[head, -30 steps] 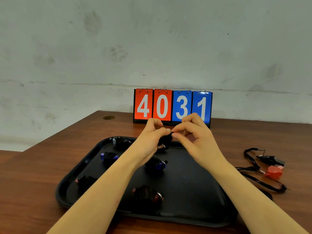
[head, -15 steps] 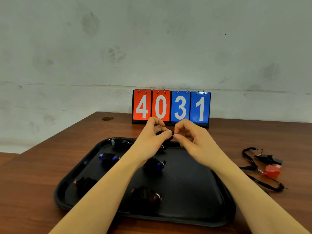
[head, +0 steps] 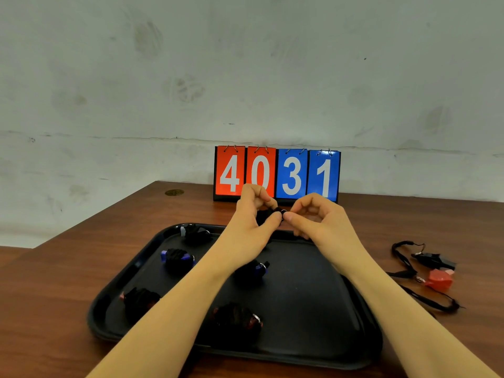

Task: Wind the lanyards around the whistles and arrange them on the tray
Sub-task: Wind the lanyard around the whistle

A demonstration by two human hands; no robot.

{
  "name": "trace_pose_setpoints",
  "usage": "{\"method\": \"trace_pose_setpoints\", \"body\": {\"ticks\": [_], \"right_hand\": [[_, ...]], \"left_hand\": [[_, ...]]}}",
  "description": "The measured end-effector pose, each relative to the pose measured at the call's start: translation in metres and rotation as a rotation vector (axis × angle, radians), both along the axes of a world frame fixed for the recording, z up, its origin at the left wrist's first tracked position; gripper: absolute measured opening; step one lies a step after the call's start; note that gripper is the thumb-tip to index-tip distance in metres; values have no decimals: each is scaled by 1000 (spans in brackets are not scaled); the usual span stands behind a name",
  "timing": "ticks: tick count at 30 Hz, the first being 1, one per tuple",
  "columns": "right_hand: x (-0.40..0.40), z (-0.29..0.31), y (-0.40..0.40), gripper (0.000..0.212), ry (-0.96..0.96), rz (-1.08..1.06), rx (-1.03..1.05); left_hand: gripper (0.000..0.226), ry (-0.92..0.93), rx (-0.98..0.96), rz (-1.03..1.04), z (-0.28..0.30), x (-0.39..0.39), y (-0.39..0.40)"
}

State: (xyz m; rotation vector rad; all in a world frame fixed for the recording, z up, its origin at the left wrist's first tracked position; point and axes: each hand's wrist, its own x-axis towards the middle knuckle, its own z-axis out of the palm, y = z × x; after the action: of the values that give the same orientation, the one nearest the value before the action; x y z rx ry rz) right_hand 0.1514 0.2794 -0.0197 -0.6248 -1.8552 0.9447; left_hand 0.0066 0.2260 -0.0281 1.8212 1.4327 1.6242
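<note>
On the tray (head: 313,336), five wound whistles are laid; a sixth whistle (head: 266,215) is pinched by the left hand (head: 253,214) and right hand (head: 313,216); two whistles (head: 436,271) are left unwound at right.

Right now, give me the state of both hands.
Left hand: grips the wound whistle.
Right hand: pinches the ring at that whistle's end.

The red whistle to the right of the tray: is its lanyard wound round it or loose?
Loose. The red whistle lies on the table with its black lanyard trailing beside it, not wrapped.
</note>
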Motion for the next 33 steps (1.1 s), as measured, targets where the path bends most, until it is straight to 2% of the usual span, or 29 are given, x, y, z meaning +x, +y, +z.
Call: {"method": "trace_pose_setpoints", "body": {"ticks": [7, 13, 17, 22, 28, 33], "right_hand": [[1, 0, 2, 6, -83, -55, -60], [0, 0, 4, 10, -165, -121, -57], [-2, 3, 9, 11, -263, -208, 9], [2, 9, 16, 10, -418, -279, 119], [25, 5, 32, 10, -518, -320, 144], [35, -14, 46, 12, -544, -367, 103]], "left_hand": [[43, 91, -61, -4, -3, 0, 2], [38, 195, -99, 25, -5, 0, 2], [39, 212, -115, 104, -1, 0, 5], [35, 410, -124, 247, 10, 4, 12], [38, 538, -185, 185, 12, 22, 28], [38, 523, -286, 118, 8, 31, 42]]}}
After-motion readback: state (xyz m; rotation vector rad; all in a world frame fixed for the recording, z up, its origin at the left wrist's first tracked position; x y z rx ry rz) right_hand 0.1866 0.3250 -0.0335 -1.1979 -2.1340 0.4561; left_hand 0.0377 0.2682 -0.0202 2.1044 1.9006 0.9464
